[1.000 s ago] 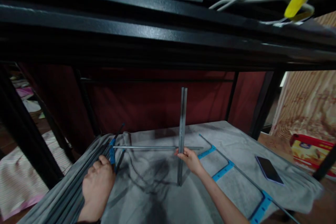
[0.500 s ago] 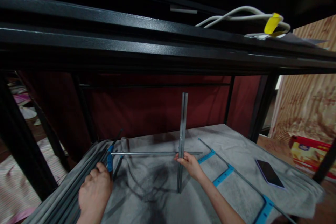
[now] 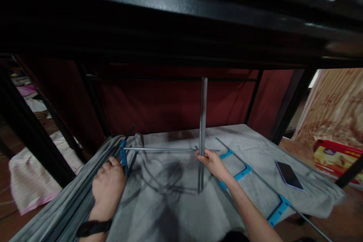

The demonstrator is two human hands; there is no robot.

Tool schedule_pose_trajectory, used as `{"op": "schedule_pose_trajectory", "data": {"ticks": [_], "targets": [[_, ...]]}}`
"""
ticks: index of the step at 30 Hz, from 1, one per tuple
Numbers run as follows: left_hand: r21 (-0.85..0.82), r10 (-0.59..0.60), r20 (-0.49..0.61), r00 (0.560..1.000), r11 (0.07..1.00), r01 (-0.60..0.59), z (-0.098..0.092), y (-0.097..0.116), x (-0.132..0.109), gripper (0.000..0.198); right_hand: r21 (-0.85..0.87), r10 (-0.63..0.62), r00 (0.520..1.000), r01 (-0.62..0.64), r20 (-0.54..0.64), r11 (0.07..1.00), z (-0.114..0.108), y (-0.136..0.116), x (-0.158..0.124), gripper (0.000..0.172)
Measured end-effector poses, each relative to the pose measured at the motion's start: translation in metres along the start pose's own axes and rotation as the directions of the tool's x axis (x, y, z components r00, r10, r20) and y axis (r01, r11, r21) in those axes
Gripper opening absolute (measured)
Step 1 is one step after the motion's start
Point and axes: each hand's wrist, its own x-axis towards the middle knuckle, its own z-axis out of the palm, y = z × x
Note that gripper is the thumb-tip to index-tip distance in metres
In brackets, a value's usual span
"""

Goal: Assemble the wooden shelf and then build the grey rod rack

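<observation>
My right hand (image 3: 212,162) is wrapped round an upright grey metal bar (image 3: 203,121) that stands on end on a grey cloth (image 3: 176,204). A thin horizontal rod (image 3: 161,149) crosses the bar just above that hand. My left hand (image 3: 109,185) rests closed on a bundle of dark rods (image 3: 85,193) at the cloth's left edge, its fingers against a blue connector (image 3: 123,155). A black band circles the left wrist.
Black steel beams (image 3: 181,11) run close overhead and black posts (image 3: 286,106) stand at the sides. A rod frame with blue connectors (image 3: 241,174) lies on the cloth to the right, beside a dark phone (image 3: 288,175). A red box (image 3: 337,157) sits on the floor.
The view has swung up and closer under the beam, hiding the white cable. The upright bar with my right hand has shifted slightly right; my left hand stays on the rods.
</observation>
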Motion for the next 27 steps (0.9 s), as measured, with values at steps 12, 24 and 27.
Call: {"op": "schedule_pose_trajectory", "data": {"ticks": [12,24,27], "targets": [[0.139,-0.023,0.078,0.997,0.99,0.012,0.0,-0.005,0.003,0.05,-0.829,0.172,0.928,0.199,0.331,0.523,0.011,-0.027,-0.037,0.028],[0.078,-0.022,0.046,0.999,0.997,0.018,0.003,-0.014,0.003,0.053,-0.896,0.364,0.878,0.143,0.311,0.421,0.039,0.033,-0.062,0.032],[0.074,-0.02,0.054,0.998,0.997,0.016,0.004,-0.007,0.002,0.054,-0.864,0.352,0.864,0.168,0.361,0.475,0.071,0.036,-0.074,0.034]]}}
